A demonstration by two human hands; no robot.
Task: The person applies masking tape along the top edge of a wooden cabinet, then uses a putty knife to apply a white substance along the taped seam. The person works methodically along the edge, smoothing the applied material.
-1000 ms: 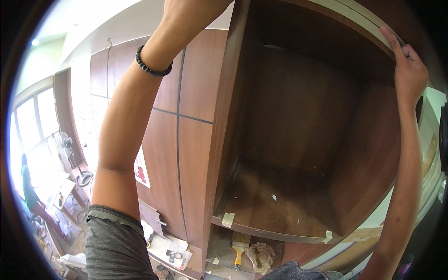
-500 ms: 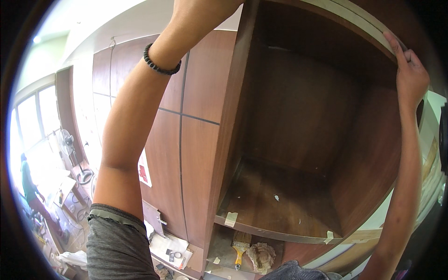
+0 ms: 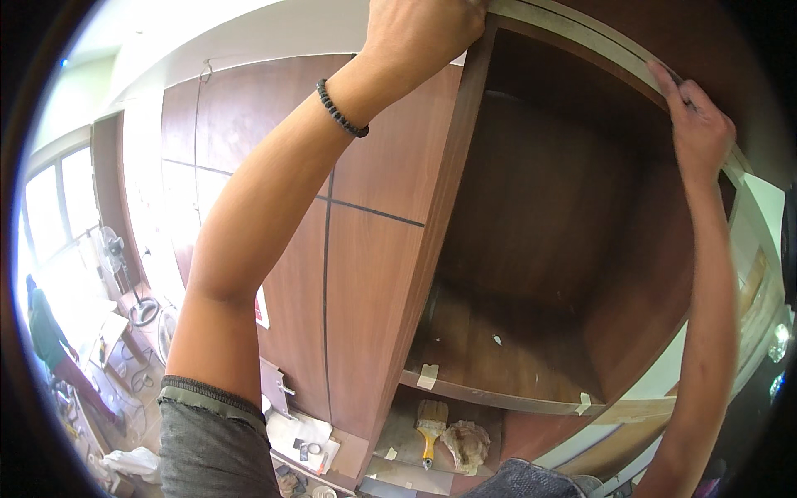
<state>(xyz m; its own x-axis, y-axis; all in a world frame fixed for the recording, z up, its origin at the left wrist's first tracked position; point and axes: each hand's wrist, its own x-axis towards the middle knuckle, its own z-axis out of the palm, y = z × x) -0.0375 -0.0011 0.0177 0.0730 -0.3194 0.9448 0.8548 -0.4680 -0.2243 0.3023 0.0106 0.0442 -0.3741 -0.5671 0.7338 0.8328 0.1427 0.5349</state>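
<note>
Both arms reach up to a dark brown wooden cabinet (image 3: 477, 191) whose front is open. My left hand (image 3: 427, 33), with a black beaded bracelet (image 3: 340, 109) at the wrist, is at the cabinet's upper left corner. Its fingers look closed, but the picture's upper edge cuts them off, so what they hold is hidden. A pale strip (image 3: 581, 29) runs along the cabinet's top front edge. At its right part, my right hand (image 3: 701, 133) grips it, the index finger laid against it and the other fingers curled.
Below the cabinet's shelf edge, with tape pieces (image 3: 427, 376) on it, lie a yellow-handled paintbrush (image 3: 430, 432) and a crumpled cloth (image 3: 466, 444). Brown wall panels (image 3: 374, 315) stand left. Farther left are a standing fan (image 3: 116, 257), a cluttered table and another person (image 3: 50, 340).
My left hand has shifted right and down in the picture, to the cabinet's corner. My right hand appears farther left on the strip. The whole view has moved slightly.
</note>
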